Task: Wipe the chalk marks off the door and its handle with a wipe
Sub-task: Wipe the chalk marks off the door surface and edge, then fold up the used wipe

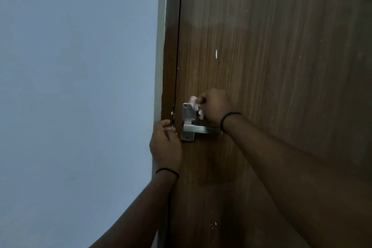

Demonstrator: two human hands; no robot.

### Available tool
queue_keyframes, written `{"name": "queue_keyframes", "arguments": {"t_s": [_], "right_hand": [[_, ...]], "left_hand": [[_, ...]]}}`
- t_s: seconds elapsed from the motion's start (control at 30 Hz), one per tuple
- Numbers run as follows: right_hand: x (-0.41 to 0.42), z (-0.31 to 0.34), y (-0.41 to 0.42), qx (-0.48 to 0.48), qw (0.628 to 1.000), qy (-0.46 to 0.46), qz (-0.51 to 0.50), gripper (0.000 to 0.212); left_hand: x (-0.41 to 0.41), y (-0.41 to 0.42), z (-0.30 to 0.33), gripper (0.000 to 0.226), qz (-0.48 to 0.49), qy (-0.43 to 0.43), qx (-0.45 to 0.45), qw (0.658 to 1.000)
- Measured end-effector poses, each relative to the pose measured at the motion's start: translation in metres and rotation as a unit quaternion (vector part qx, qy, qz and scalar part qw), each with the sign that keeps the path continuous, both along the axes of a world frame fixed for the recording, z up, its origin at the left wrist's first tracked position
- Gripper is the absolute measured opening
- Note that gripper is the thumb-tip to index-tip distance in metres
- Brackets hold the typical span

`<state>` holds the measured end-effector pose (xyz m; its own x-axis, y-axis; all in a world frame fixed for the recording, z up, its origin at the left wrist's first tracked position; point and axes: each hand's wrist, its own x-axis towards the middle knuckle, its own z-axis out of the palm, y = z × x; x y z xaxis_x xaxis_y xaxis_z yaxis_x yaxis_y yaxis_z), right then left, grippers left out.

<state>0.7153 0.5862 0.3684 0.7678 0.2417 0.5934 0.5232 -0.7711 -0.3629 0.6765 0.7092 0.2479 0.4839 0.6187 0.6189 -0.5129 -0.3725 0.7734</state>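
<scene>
A brown wood-grain door [271,56] fills the right side of the view. Its metal lever handle [201,129] and backplate [188,113] sit near the door's left edge. My right hand [214,108] is closed on a crumpled pale pink wipe [195,105] and presses it against the top right corner of the backplate. My left hand [165,145] rests flat on the door frame [168,78] just left of the handle, its fingers apart and holding nothing. A small white mark [216,54] shows on the door above the handle, and faint white specks [213,224] lie lower down.
A plain pale blue-grey wall [76,86] takes up the left half. A dark gap [178,46] runs between frame and door. Both wrists wear thin black bands. The upper part of the door looks lighter than the part around the handle.
</scene>
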Motion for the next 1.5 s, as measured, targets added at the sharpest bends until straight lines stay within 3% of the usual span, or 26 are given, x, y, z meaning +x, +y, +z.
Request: {"name": "queue_keyframes", "arguments": {"t_s": [0.07, 0.1, 0.23, 0.4, 0.6, 0.67, 0.73, 0.83, 0.97, 1.1, 1.23, 1.5], "right_hand": [[-0.007, 0.007, -0.015, 0.001, 0.994, 0.106, -0.009, 0.008], [-0.011, 0.007, -0.023, 0.001, 0.993, 0.118, -0.015, 0.009], [-0.037, -0.005, -0.047, 0.063, 0.997, 0.044, 0.015, 0.012], [-0.075, -0.031, -0.065, 0.2, 0.974, 0.06, 0.089, 0.021], [-0.113, -0.058, -0.071, 0.412, 0.883, 0.148, 0.168, 0.024], [-0.117, -0.062, -0.078, 0.423, 0.872, 0.152, 0.192, 0.021], [-0.117, -0.068, -0.089, 0.399, 0.887, 0.122, 0.2, 0.032], [-0.109, -0.075, -0.112, 0.364, 0.912, 0.095, 0.165, 0.037], [-0.083, -0.095, -0.156, 0.384, 0.902, 0.142, 0.136, 0.018], [-0.053, -0.133, -0.217, 0.427, 0.849, 0.257, 0.174, 0.015], [-0.032, -0.161, -0.284, 0.47, 0.789, 0.348, 0.188, 0.026], [-0.041, -0.14, -0.384, 0.6, 0.727, 0.316, 0.108, 0.032]], "left_hand": [[-0.006, -0.003, 0.001, 0.021, -0.009, 0.022, -0.004, 1.0], [-0.01, -0.005, 0.002, 0.021, -0.013, 0.029, -0.005, 0.999], [-0.029, -0.014, 0.012, 0.02, -0.013, 0.018, 0.018, 1.0], [-0.06, -0.037, 0.025, 0.025, -0.068, 0.013, 0.088, 0.994], [-0.09, -0.069, 0.038, 0.033, -0.22, 0.033, 0.13, 0.966], [-0.092, -0.075, 0.039, 0.028, -0.228, 0.043, 0.1, 0.968], [-0.089, -0.081, 0.039, 0.021, -0.262, 0.068, 0.055, 0.961], [-0.08, -0.096, 0.036, 0.012, -0.345, 0.097, -0.013, 0.933], [-0.053, -0.128, 0.013, 0.01, -0.442, 0.118, -0.089, 0.885], [-0.013, -0.169, -0.028, 0.006, -0.511, 0.158, -0.096, 0.84], [0.023, -0.225, -0.06, 0.001, -0.532, 0.162, -0.082, 0.827], [0.049, -0.336, -0.023, 0.021, -0.596, 0.233, -0.043, 0.767]]}}
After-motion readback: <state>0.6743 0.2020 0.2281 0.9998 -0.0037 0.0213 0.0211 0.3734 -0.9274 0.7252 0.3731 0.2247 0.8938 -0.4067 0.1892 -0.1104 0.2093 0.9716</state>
